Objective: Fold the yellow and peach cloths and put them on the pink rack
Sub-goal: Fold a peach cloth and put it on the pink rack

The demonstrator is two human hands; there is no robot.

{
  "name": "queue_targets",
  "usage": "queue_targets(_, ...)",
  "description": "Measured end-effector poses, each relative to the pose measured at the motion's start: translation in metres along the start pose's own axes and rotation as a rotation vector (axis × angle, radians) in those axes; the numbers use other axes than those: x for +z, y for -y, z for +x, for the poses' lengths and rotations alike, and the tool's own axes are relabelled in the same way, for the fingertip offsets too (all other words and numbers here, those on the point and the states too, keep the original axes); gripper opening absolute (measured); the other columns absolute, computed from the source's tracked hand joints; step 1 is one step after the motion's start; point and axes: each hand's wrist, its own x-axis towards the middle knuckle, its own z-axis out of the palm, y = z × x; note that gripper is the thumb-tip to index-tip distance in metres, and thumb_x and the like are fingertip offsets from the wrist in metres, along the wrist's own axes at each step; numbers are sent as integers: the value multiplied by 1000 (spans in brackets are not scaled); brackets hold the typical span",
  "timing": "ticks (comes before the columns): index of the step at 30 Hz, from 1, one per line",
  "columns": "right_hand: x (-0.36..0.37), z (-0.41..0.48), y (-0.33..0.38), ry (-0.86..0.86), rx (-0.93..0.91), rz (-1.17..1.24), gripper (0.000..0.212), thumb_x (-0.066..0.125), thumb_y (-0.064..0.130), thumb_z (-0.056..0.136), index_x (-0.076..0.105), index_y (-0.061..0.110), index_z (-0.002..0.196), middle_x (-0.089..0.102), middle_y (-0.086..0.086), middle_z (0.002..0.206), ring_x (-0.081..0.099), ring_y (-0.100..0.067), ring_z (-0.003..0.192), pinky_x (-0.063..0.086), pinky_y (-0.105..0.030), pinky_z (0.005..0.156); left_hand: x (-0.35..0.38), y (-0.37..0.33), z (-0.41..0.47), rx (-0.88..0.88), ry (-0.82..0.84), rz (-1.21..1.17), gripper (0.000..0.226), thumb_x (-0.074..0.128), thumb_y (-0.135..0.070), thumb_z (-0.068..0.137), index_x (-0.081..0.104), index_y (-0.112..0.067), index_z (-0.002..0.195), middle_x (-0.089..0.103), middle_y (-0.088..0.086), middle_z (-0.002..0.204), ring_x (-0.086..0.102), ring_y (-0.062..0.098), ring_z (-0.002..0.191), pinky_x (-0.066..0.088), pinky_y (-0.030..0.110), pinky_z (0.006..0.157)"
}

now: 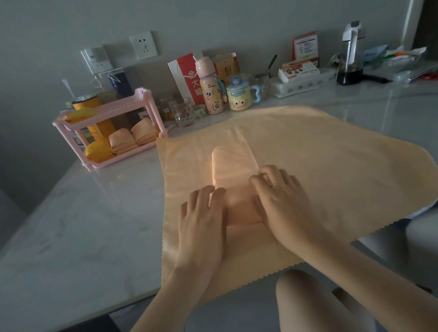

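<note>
A large peach cloth (330,162) lies spread flat on the table, its zigzag front edge hanging over the near side. On top of it sits a narrow folded peach cloth (235,164), lengthwise away from me. My left hand (203,214) rests flat on the spread cloth against the strip's left side. My right hand (280,195) lies on the strip's right side, fingertips slightly bent and pressing it. The pink rack (110,127) stands at the back left. Its lower shelf holds a folded yellow cloth (97,150) and two folded peach cloths (132,138).
A grey marble table (60,230) carries a row of things along the wall: a pink bottle (209,88), a cartoon mug (240,97), glass cups (182,111), boxes, and a dark-liquid pitcher (349,58) at the right. My knees show below the table's front edge.
</note>
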Motion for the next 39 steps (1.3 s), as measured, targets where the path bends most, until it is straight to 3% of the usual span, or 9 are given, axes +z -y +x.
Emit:
queue_targets(4,5,-8,1,178,-193,76,33,40,26,95,60,9,114,60,-7,119,56,-25,114,36,-36,105,2,4,-3,58,277,-211,44,29,-25,101,25,-21,145,19,-3,154,12,13,143,9,29,117)
queue_targets(8,2,-10,-2,369,-199,88,89,-15,56,84,34,9,143,31,-10,150,23,-22,141,-2,-29,111,10,9,-4,43,471,-228,55,20,-35,100,-7,-25,146,-22,-20,143,-20,-3,135,-8,24,116)
queue_targets(12,-7,-11,-2,503,-110,16,98,-18,62,67,4,14,149,-7,-7,157,-9,-17,144,-14,-23,110,10,11,-4,66,502,-187,60,12,-45,96,-12,-22,146,-27,-18,139,-22,-4,132,-11,20,112)
queue_targets(17,-6,-5,-3,563,-62,-9,104,-13,76,69,4,12,149,-3,-7,158,-6,-17,145,-8,-33,114,10,11,2,30,555,-177,66,10,-47,90,-8,-20,147,-16,-9,153,-12,4,141,-9,22,112)
queue_targets(22,-13,2,-7,605,-48,31,87,4,63,74,18,17,146,14,-2,156,7,-14,144,2,-45,115,8,12,11,70,448,-122,94,2,-59,62,19,-19,147,16,-5,155,16,7,140,5,11,104)
queue_targets(25,-13,8,-7,546,-34,67,49,36,39,92,37,18,136,33,-2,148,27,-17,137,12,-44,113,1,10,21,4,413,-221,78,23,-51,67,41,-18,135,44,-4,140,39,13,127,23,14,95)
queue_targets(28,-7,12,-9,464,-49,48,35,39,27,92,46,19,126,48,1,135,44,-18,124,23,-38,105,1,11,26,-9,400,-256,62,36,-37,73,47,-19,131,53,-3,130,45,16,120,26,16,87)
queue_targets(33,-12,12,-11,389,7,137,38,36,8,95,52,25,125,58,5,114,51,-19,110,29,-29,100,-1,17,26,-28,324,-387,32,52,-8,90,62,-18,118,63,-1,115,54,9,100,29,3,74)
queue_targets(39,-31,3,-26,498,31,365,37,44,12,95,55,28,126,62,6,118,58,-12,104,46,-29,91,-26,15,14,65,366,-490,24,54,-16,92,65,-16,113,55,-17,98,47,-21,81,34,-2,76)
